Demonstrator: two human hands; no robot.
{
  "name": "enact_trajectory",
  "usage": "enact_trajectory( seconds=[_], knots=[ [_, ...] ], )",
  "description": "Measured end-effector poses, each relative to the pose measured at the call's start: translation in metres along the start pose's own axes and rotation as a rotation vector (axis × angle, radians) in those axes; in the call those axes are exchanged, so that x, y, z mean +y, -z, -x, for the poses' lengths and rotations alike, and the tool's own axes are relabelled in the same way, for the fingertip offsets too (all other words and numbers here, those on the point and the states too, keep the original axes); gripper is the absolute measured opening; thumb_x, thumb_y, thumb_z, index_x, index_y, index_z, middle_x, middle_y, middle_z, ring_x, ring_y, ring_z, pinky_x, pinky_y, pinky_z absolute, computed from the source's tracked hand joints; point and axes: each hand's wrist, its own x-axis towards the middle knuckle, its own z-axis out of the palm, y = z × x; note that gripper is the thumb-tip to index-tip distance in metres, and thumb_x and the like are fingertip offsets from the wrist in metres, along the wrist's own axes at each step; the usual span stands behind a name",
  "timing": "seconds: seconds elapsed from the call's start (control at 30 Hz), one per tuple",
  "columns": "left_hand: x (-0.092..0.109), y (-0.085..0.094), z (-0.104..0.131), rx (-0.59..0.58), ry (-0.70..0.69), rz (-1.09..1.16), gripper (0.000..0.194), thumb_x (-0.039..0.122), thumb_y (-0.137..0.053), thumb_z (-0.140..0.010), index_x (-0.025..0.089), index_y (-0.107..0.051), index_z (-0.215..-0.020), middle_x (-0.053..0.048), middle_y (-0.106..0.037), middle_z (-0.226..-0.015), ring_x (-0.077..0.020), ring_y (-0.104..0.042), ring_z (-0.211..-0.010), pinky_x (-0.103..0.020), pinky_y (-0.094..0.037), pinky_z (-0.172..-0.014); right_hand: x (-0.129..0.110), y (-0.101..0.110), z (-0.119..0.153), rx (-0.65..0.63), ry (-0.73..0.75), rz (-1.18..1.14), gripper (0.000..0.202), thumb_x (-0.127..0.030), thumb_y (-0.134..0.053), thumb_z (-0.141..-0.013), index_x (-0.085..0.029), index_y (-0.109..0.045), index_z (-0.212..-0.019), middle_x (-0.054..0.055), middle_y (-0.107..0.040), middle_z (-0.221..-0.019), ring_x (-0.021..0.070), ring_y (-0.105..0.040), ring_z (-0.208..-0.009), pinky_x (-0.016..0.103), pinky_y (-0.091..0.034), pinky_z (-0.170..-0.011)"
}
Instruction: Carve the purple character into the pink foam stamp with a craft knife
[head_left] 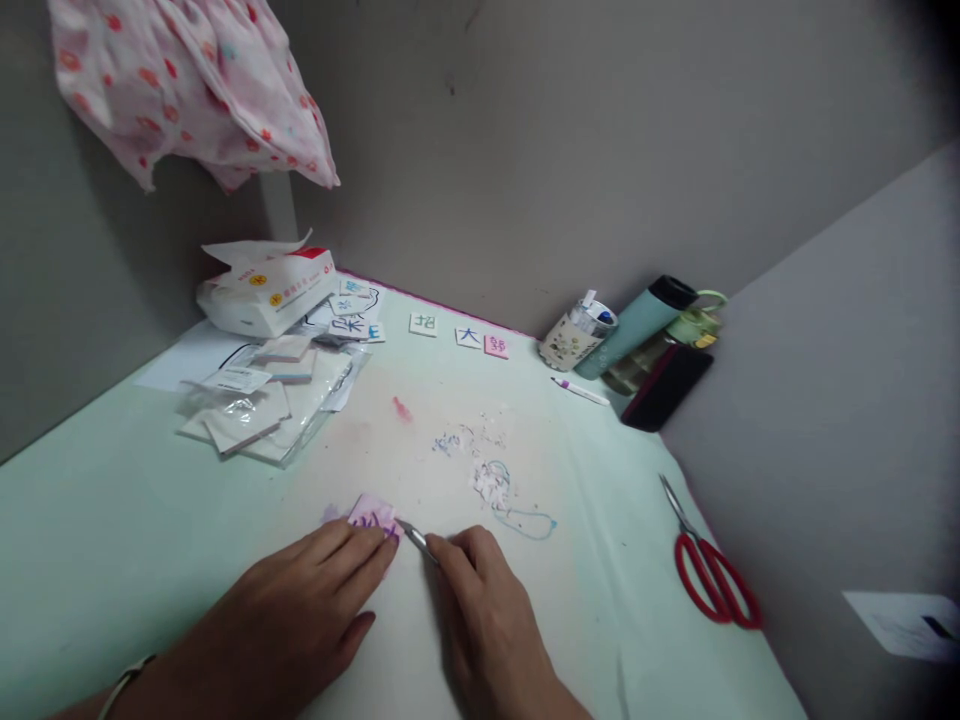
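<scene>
A small square pink block (373,508) with purple strokes on its face lies on the white work surface. My left hand (319,590) holds it down, fingers close together over its near part, which they hide. In my right hand (487,610) is a slim metal carving knife (417,538), gripped like a pen. Its tip meets or nearly meets the block's right edge; I cannot tell which. Just beyond are pale shavings (491,483) and darker crumbs (452,441).
Red-handled scissors (716,580) lie at right. Behind them are a black phone-like slab (667,388), a teal bottle (637,325), a pen cup (576,338) and a purple marker (581,391). Marked tiles (469,338) line the back. Bagged blocks (270,400) and a tissue pack (270,290) sit left.
</scene>
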Motion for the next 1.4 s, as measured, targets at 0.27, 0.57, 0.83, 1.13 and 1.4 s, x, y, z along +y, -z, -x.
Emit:
enact_trajectory(
  seconds=[0.27, 0.57, 0.83, 1.13, 1.4],
  knots=[
    [0.0013, -0.0020, 0.0011, 0.002, 0.014, 0.005, 0.045, 0.007, -0.043, -0.093, 0.016, -0.062, -0.133, -0.008, -0.079, -0.121, -0.0247, -0.072, -0.105, -0.038, -0.049, -0.096, -0.0006, -0.0011, 0.0008, 0.005, 0.009, -0.010, 0.062, 0.006, -0.040, -0.084, -0.018, -0.045, -0.142, 0.010, -0.058, -0.097, 0.0220, -0.061, -0.080, 0.031, -0.058, -0.065],
    [0.0018, -0.0033, 0.0026, 0.014, 0.025, 0.008, 0.044, 0.008, -0.042, -0.094, 0.017, -0.062, -0.133, -0.008, -0.079, -0.121, -0.0245, -0.073, -0.104, -0.038, -0.050, -0.095, -0.0008, -0.0018, 0.0012, -0.017, -0.035, -0.013, 0.064, 0.007, -0.040, -0.082, -0.019, -0.047, -0.139, 0.009, -0.058, -0.098, 0.0219, -0.061, -0.080, 0.032, -0.059, -0.067],
    [0.0011, 0.0005, -0.0003, 0.021, 0.008, 0.022, 0.046, 0.005, -0.044, -0.091, 0.016, -0.064, -0.131, -0.007, -0.079, -0.119, -0.0246, -0.071, -0.103, -0.039, -0.046, -0.095, -0.0027, -0.0019, 0.0013, -0.010, -0.033, -0.019, 0.062, 0.007, -0.040, -0.082, -0.017, -0.048, -0.139, 0.011, -0.059, -0.099, 0.0226, -0.062, -0.083, 0.034, -0.060, -0.067],
    [0.0001, 0.0033, -0.0030, 0.017, 0.006, 0.002, 0.044, 0.006, -0.046, -0.091, 0.016, -0.065, -0.129, -0.007, -0.080, -0.118, -0.0246, -0.071, -0.101, -0.038, -0.047, -0.092, -0.0020, -0.0027, 0.0029, -0.009, -0.029, 0.041, 0.068, 0.011, -0.040, -0.078, -0.017, -0.047, -0.140, 0.010, -0.059, -0.097, 0.0224, -0.061, -0.080, 0.031, -0.058, -0.065],
    [0.0003, 0.0001, 0.0002, 0.018, 0.002, -0.023, 0.042, 0.009, -0.043, -0.095, 0.016, -0.065, -0.131, -0.007, -0.080, -0.121, -0.0258, -0.072, -0.104, -0.040, -0.049, -0.092, -0.0036, -0.0059, 0.0046, 0.001, -0.053, 0.041, 0.064, 0.005, -0.040, -0.088, -0.022, -0.044, -0.146, 0.009, -0.058, -0.100, 0.0240, -0.059, -0.083, 0.033, -0.054, -0.071]
  ],
)
